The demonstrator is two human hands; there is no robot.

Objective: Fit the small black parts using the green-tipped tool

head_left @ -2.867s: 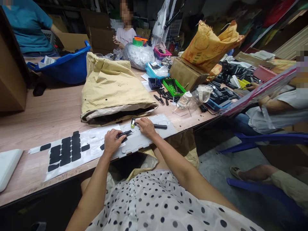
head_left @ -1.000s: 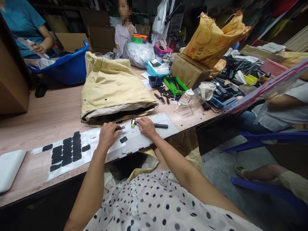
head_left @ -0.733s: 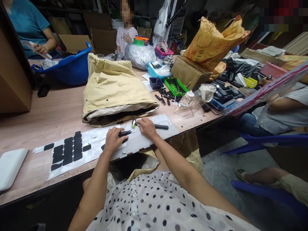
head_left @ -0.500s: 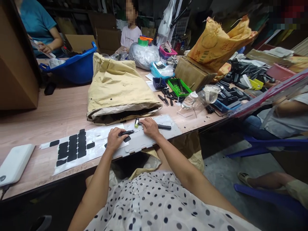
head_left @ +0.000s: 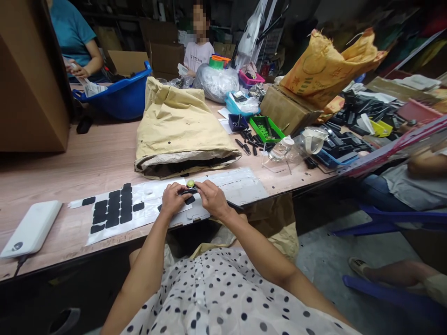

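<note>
My right hand (head_left: 213, 199) is closed round a small hammer (head_left: 190, 184). Its round yellow-green face shows by my fingertips, and the end of its black handle sticks out behind the hand. My left hand (head_left: 172, 198) pinches a slim black plastic part (head_left: 189, 191) over the grey board, right beside the hammer head. Just below that part lies a rounded black pad (head_left: 190, 200). To the left, a white backing sheet (head_left: 143, 217) carries rows of similar black pads (head_left: 113, 208). My fingers partly hide the black part.
A beige sack (head_left: 185, 125) with dark contents lies open toward me behind my hands. A white power bank (head_left: 33, 228) is at the left edge. Farther right are a green tray (head_left: 268, 129), loose black parts and a clear jug (head_left: 312, 142). Other people sit around the table.
My right hand has picked up the hammer and moved left, bringing its head against or close to the black part in my left hand. The handle now slants down to the right. The view has shifted slightly.
</note>
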